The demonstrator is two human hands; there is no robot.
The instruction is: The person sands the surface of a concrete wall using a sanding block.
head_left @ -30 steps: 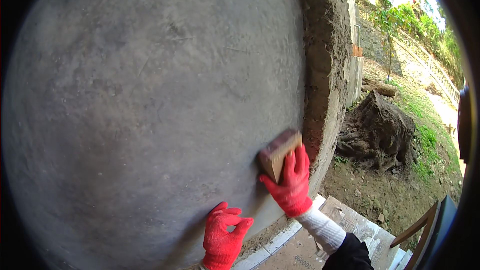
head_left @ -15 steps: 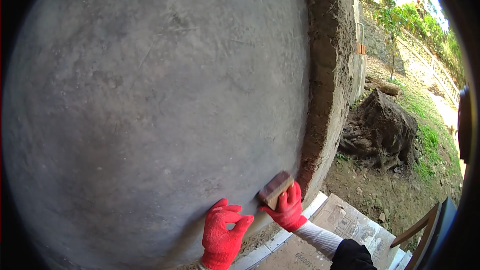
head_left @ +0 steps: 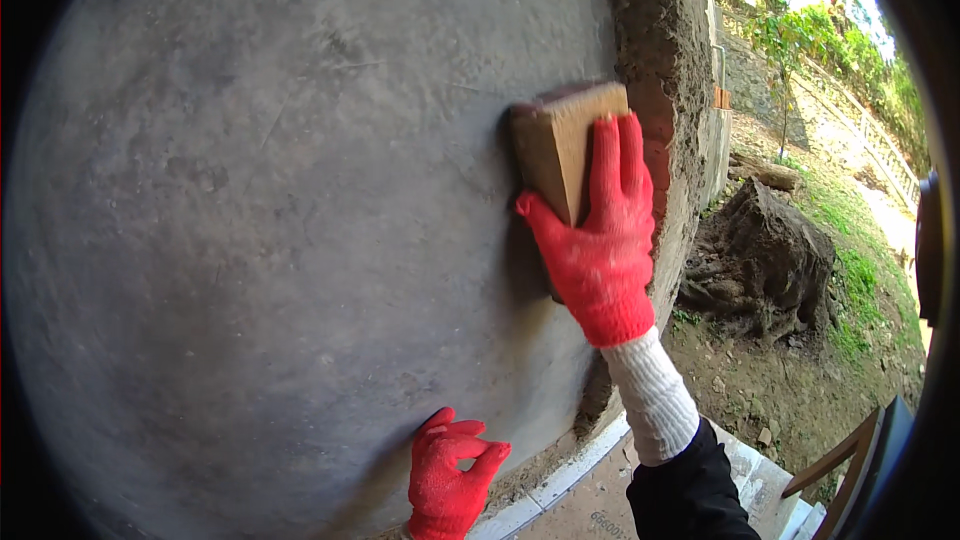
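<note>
Against the grey plastered wall (head_left: pixel 330 210), near its right edge, my red-gloved right hand (head_left: pixel 610 240) holds a wooden sanding block (head_left: pixel 568 140). The fingers stretch over the block's right side while the thumb braces its lower left. The block's working face is turned to the wall and hidden. Lower down, my red-gloved left hand (head_left: pixel 445 480) is by the wall's bottom. Its thumb and a finger meet at the tips in a loop, and nothing shows in them. Whether its other fingertips touch the wall I cannot tell.
A rough, unfinished edge strip (head_left: pixel 665 90) borders the wall on the right. Below lie pale tiles and cardboard (head_left: pixel 570 510). Outside stand a dark tree stump (head_left: pixel 765 260) on a dirt slope and a wooden frame (head_left: pixel 840 460) at lower right.
My right hand has slid the sanding block up the wall from near its bottom, along the right edge. The left hand has stayed almost in place, slightly lower.
</note>
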